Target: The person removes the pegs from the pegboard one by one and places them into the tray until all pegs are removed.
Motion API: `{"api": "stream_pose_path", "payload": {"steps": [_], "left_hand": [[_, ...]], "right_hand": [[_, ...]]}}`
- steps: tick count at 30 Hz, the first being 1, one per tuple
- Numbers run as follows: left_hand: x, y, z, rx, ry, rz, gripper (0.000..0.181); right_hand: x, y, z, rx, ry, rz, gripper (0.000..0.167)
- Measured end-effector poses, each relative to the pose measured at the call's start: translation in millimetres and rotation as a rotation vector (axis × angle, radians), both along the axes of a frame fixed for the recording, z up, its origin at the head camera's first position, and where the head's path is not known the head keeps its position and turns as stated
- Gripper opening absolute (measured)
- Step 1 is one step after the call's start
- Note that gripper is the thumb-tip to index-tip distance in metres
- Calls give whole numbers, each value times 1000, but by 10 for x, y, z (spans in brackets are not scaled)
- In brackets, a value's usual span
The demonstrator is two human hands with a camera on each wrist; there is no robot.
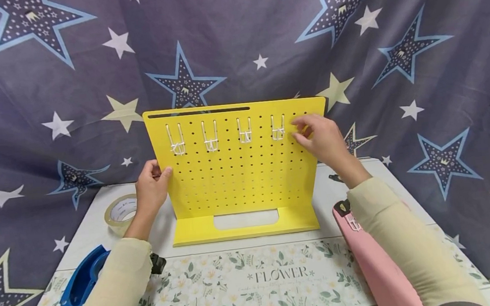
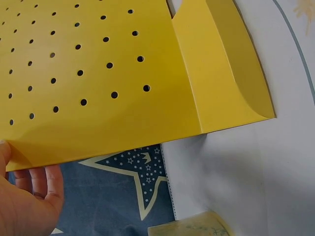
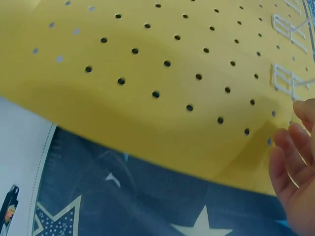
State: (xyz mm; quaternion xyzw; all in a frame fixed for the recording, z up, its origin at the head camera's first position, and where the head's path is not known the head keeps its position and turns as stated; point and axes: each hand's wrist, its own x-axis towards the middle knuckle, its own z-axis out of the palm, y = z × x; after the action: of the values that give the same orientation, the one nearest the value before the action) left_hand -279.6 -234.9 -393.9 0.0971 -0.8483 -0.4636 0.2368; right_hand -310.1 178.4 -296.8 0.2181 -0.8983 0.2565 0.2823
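A yellow pegboard (image 1: 238, 178) stands upright on its base. My left hand (image 1: 152, 187) grips its left edge, the thumb in front and the fingers behind, as the left wrist view also shows at the fingers (image 2: 39, 182). Several white wire hooks hang in a row near the top; the rightmost hook (image 1: 278, 132) is closest to my right hand (image 1: 321, 137). That hand hovers by the board's upper right with loosely bent fingers and nothing visible between them. In the right wrist view the thumb is just below a hook (image 3: 283, 81); whether it touches is unclear.
A roll of tape (image 1: 114, 217) lies behind my left forearm, with a blue tool (image 1: 75, 288), partly hidden by the sleeve, nearer me. On the right, a long pink object (image 1: 380, 268) carries another white wire hook (image 1: 353, 222). A star-patterned curtain (image 1: 232, 34) hangs behind the board.
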Motion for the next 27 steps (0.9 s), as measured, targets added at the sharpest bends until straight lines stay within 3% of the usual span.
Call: {"api": "stream_pose_path", "payload": {"steps": [12, 27], "left_hand": [[-1, -14, 7, -2, -8, -11, 28], [4, -21, -1, 2, 18, -21, 28]], "right_hand": [[-49, -312, 14, 40, 28, -40, 18], [-39, -366, -7, 55, 79, -78, 10]]}}
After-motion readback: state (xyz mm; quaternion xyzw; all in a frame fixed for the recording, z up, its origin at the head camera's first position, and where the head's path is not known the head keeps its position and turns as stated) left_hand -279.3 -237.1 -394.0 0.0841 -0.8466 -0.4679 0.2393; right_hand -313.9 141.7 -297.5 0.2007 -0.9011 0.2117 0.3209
